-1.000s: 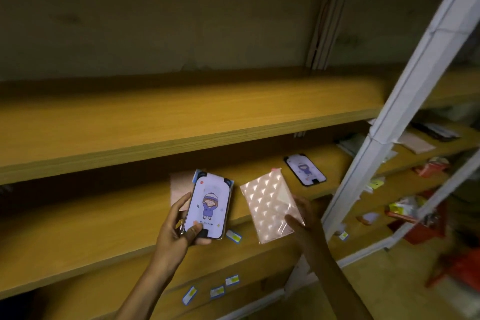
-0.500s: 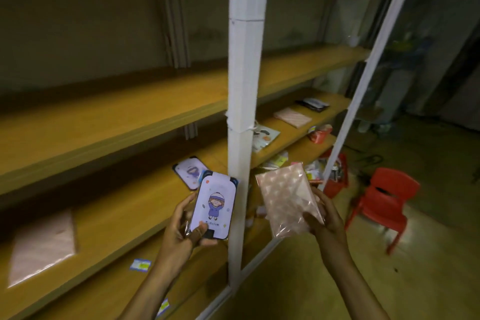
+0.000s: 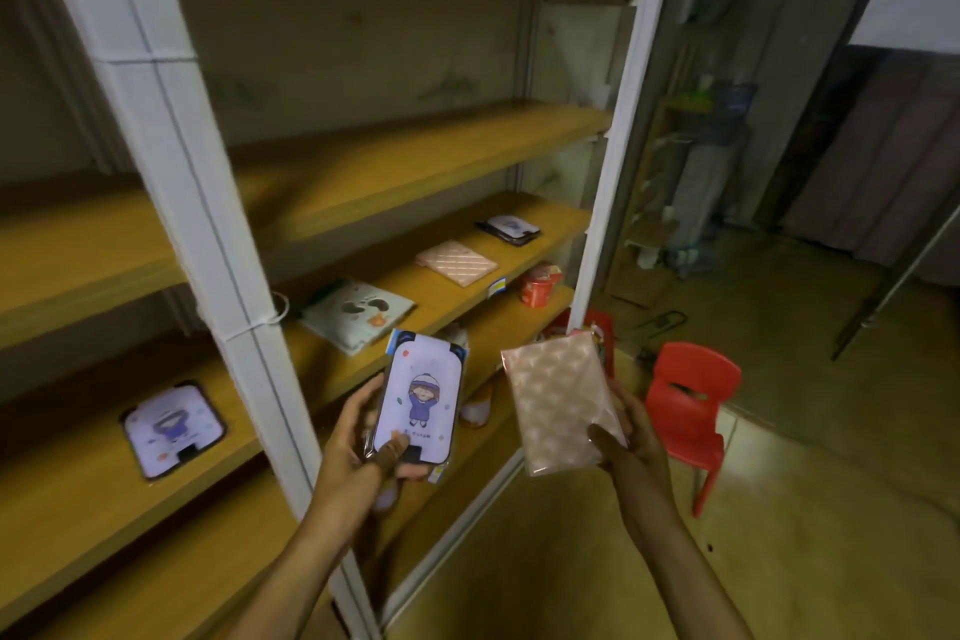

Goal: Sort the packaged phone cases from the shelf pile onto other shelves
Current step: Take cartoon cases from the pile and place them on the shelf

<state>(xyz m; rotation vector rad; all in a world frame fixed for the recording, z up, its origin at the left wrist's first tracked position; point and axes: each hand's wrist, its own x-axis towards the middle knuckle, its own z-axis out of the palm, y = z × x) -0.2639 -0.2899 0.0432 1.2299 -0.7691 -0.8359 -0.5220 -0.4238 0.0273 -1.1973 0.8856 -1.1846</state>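
right hand [image 3: 631,437]: grips pink case [image 3: 561,400], long axis 12–6
matching pile [image 3: 456,261]: 11 o'clock, probably target
left hand [image 3: 358,442]: pinches cartoon case [image 3: 421,398]

White metal upright post [image 3: 171,161] divides the shelving in front of the hands. Right bay: bare wooden board [image 3: 415,156] above; lower wooden shelf [image 3: 550,218] carries three flat packets, gaps between.

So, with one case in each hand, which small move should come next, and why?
Probably carry the pink case in the right hand to the pink quilted pack on the shelf, since they look alike. The left hand holds the cartoon case.
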